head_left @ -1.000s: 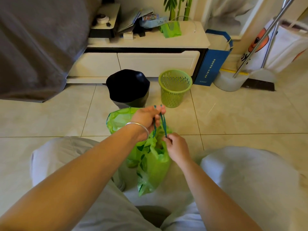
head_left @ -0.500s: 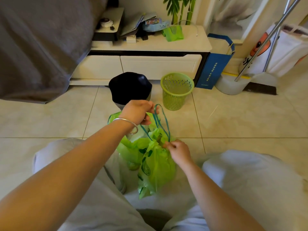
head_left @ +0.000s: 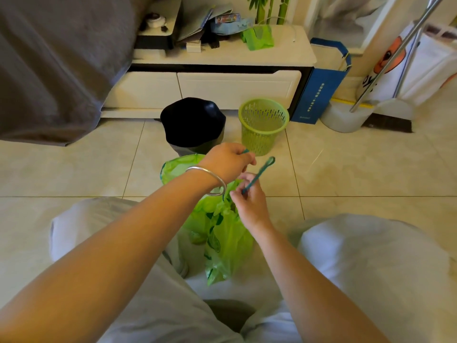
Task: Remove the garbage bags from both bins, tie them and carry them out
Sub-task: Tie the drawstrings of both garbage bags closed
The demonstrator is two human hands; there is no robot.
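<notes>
- Green bag [head_left: 223,238] sits on the floor [head_left: 346,174] between the person's knees, right under both hands, neck bunched up.
- Left hand [head_left: 226,163] is closed in a pinch on one teal drawstring end [head_left: 245,151], just above the bag's mouth.
- Right hand [head_left: 249,204] is closed around the other drawstring loop [head_left: 261,173], which sticks up and away from the fingers.
- So the tying step is on, I'd say: strings are pulled out but I can't see a finished knot.
- Next move probably needs the two strings crossed and cinched tight over the neck.
- Green bin [head_left: 263,125] looks empty already; the black bin [head_left: 194,125] beside it seems to have its dark liner on, so that one's likely still to do.
</notes>
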